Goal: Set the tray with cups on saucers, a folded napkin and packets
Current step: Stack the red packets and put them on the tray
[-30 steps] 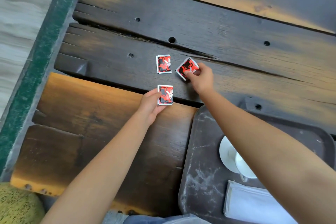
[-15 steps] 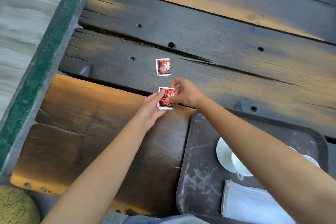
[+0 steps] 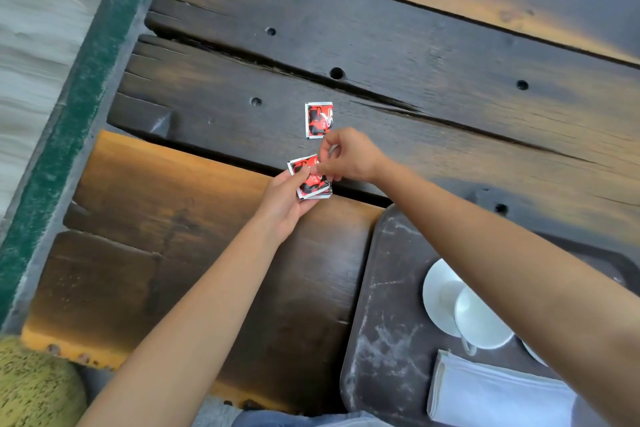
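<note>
Collecting packets: left hand grips packet stack, right hand pinches its top. Next: grab last packet off surface.

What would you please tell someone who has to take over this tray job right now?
Left hand: holds a small stack of packets.
Right hand: fingertips pinched at the stack's top edge.
One loose packet lies on the wooden table.
Done: tray holds a cup on its saucer and the folded napkin.
Left: collect the loose packet, put all packets on the tray.
</note>
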